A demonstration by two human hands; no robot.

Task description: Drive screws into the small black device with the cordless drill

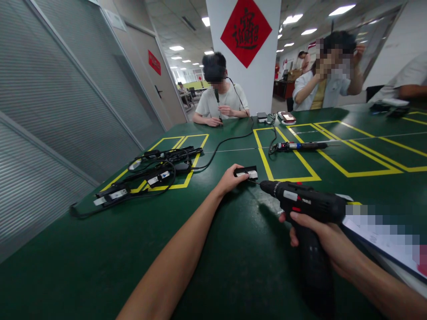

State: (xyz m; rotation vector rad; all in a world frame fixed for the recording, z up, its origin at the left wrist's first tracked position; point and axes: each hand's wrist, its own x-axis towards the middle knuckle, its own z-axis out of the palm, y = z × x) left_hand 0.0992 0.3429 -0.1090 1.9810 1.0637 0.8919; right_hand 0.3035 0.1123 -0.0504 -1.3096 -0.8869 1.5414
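Note:
In the middle of the green table [213, 249], my left hand [230, 180] grips a small black rectangular piece [251, 170] with a white patch on its side. My right hand [312, 226] is wrapped round the handle of a black cordless drill [310, 200] with red markings. The drill lies nearly level and points left, its thin bit [254, 182] close by the black piece. From this angle I cannot tell whether the bit touches the piece. Part of the piece is hidden under my left fingers.
Black devices with cables [163, 171] lie in a heap at the left. A soldering-iron-like tool [302, 146] rests inside a yellow-taped rectangle. Papers [376, 238] lie by my right forearm. Across the table, one person [222, 98] holds a screwdriver; another person [333, 75] sits at the right.

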